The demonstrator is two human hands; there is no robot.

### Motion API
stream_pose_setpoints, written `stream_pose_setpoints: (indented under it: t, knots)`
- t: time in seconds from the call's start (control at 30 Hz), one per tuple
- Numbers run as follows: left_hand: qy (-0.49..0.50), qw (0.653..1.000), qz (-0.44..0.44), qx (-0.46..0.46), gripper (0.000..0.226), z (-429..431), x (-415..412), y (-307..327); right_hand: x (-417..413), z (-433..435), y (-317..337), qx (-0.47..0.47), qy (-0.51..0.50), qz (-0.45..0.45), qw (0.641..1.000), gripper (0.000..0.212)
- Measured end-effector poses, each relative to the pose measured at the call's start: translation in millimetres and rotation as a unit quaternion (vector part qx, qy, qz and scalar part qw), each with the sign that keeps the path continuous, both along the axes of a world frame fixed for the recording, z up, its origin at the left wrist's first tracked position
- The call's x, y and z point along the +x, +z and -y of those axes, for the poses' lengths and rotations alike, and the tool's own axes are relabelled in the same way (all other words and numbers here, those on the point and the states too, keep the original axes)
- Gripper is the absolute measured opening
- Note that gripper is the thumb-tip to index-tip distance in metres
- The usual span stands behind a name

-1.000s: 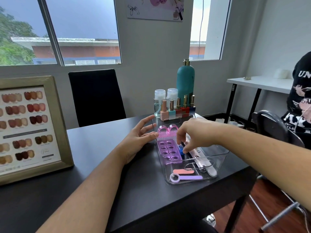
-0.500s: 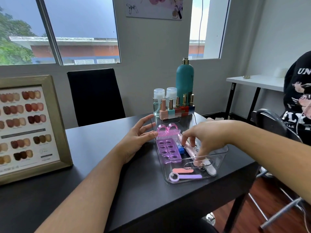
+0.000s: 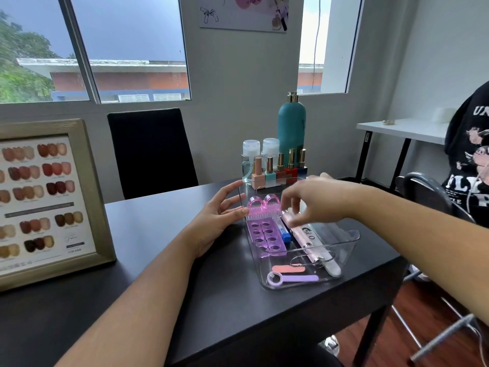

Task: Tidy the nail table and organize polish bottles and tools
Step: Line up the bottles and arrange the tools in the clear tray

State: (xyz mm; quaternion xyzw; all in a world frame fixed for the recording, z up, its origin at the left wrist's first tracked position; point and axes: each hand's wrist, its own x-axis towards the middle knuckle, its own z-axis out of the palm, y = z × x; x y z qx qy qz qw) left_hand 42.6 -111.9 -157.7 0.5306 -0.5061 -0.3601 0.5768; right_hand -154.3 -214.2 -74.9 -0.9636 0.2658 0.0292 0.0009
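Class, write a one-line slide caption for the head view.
Left hand touches the clear tray; right hand hovers above the pink pen inside.

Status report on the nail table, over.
Left hand open, against clear tray. Right hand over pink tube, grip blurred. Polish bottles lined up behind tray. Nothing in the way.

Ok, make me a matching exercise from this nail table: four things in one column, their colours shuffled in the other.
Things:
1. tall bottle
2. toe separator
3. short file
4. chair

Colours:
A. black
B. coral
C. teal
D. purple

Pairs: 1-C, 2-D, 3-B, 4-A
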Motion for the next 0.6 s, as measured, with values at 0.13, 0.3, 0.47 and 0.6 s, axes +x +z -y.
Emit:
stream_pose_setpoints:
  t: [0.13, 0.3, 0.47, 0.6]
  knots:
    - [0.001, 1.0, -0.006, -0.002, 0.057, 0, -1, 0, 23, 10, 1, -0.087, 0.001, 0.074, 0.993, 0.026]
    - [-0.004, 1.0, -0.01, -0.005, 0.056, 0, 0, -1, 44, 17, -7, -0.088, 0.006, 0.07, 0.994, 0.022]
    - [-0.004, 1.0, -0.01, -0.005, 0.056, 1, 2, -2, 47, 18, -8, -0.044, -0.005, 0.066, 0.997, 0.024]
    - [-0.001, 1.0, -0.002, -0.003, 0.059, 2, 2, -2, 43, 16, -7, -0.033, -0.024, 0.058, 0.997, 0.027]
